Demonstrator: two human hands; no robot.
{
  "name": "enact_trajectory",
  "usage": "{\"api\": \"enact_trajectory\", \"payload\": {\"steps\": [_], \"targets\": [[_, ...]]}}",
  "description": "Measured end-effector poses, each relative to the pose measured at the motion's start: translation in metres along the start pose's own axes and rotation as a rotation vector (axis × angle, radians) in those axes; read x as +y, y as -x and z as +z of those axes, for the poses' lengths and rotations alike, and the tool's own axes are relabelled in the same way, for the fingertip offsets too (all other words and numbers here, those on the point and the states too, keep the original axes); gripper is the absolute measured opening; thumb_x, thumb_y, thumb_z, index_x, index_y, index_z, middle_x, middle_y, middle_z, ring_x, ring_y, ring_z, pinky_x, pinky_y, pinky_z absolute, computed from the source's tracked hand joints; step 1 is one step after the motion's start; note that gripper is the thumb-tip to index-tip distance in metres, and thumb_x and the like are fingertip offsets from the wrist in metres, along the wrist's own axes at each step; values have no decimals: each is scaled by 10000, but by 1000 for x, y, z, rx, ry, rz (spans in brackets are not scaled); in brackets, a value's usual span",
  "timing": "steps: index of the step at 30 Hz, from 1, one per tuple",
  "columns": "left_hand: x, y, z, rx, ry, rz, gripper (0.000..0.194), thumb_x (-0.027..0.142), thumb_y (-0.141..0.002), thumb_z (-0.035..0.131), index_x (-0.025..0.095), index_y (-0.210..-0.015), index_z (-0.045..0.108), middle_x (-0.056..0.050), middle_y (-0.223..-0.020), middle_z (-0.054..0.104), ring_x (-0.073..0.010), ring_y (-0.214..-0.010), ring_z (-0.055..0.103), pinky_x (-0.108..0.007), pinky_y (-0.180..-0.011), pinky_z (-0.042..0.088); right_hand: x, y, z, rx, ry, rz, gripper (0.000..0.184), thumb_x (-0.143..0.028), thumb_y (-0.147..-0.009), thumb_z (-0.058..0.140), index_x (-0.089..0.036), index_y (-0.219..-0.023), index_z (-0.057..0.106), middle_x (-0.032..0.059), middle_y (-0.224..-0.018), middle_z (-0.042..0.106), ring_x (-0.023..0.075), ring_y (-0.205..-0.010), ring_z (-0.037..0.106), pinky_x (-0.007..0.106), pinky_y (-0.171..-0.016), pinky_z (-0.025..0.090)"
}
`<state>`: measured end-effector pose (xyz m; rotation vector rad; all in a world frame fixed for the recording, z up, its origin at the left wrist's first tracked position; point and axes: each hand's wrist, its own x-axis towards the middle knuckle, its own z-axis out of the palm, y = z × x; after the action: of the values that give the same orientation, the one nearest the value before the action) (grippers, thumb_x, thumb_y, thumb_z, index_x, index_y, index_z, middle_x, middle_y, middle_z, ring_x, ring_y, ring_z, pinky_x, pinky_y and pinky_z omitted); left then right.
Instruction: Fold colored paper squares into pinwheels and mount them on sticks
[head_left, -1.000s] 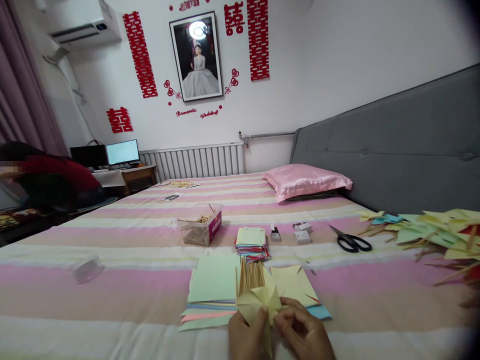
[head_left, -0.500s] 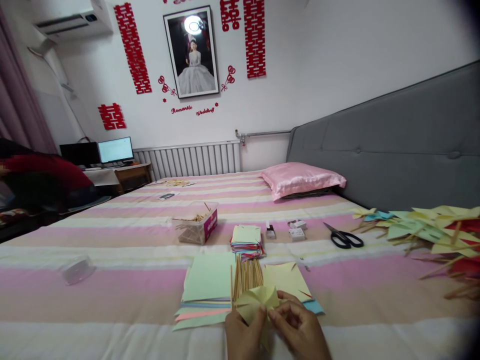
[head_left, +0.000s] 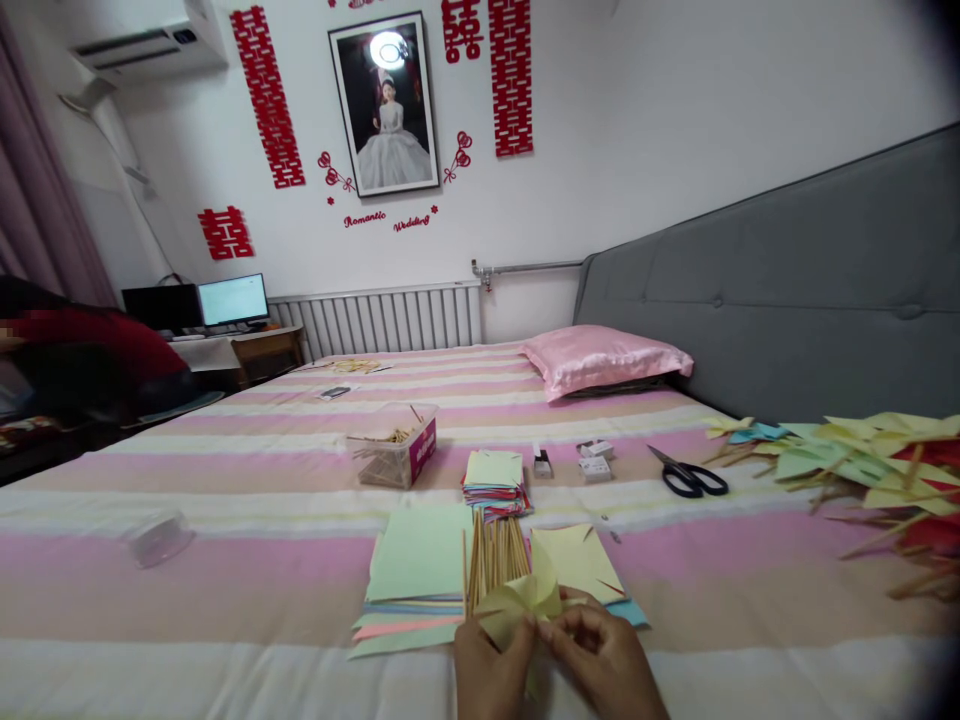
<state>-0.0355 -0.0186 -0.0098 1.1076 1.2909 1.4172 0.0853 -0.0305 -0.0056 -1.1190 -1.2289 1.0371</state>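
My left hand (head_left: 487, 668) and my right hand (head_left: 604, 660) meet at the bottom centre, both pinched on a folded yellow paper pinwheel (head_left: 519, 600). Just beyond it lies a bundle of wooden sticks (head_left: 493, 552), between a pale green sheet stack (head_left: 420, 570) and a cut yellow sheet (head_left: 577, 560). A small stack of coloured paper squares (head_left: 495, 480) sits further back.
Black scissors (head_left: 688, 474), small white boxes (head_left: 595, 462) and a clear box of sticks (head_left: 394, 455) lie on the striped bed. Finished pinwheels (head_left: 862, 470) pile up at the right. A clear lid (head_left: 156, 535) lies left. A person in red (head_left: 82, 350) sits far left. A pink pillow (head_left: 604, 358) lies by the headboard.
My hands stay on the pinwheel and shift slightly, fingers working its centre. The view dropped a little since the oldest frame.
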Motion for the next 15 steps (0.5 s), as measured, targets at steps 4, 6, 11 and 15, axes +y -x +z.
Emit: {"api": "enact_trajectory", "payload": {"steps": [4,6,11,15], "targets": [[4,1,0,26,-7,-14,220,295,-553,711,86,-622,710,-119,-597,713,-217,-553,616,-270,-507,472,4,-1,-1,-1,-23,-9,345,-473,-627,699,-141,-538,673,172,-975,655,302,-908,624,352,-756,482],[5,2,-1,38,-5,-25,218,281,-538,723,81,-624,710,-125,-596,714,-219,-547,616,-271,-501,470,7,-2,-1,-14,-17,-4,353,-481,-632,691,-141,-539,664,164,-988,652,293,-915,619,341,-768,476],[7,1,-4,87,27,-67,205,259,-522,745,72,-596,707,-100,-535,685,-195,-500,594,-252,-463,438,9,1,5,29,-70,-51,317,-468,-631,687,-183,-591,555,105,-894,660,248,-823,625,296,-697,489],[9,0,-4,99,103,-128,234,273,-480,769,74,-580,697,-105,-544,693,-203,-519,602,-255,-475,441,8,5,13,201,-148,-74,374,-445,-614,703,-222,-825,490,41,-806,648,166,-586,590,245,-515,466]]}}
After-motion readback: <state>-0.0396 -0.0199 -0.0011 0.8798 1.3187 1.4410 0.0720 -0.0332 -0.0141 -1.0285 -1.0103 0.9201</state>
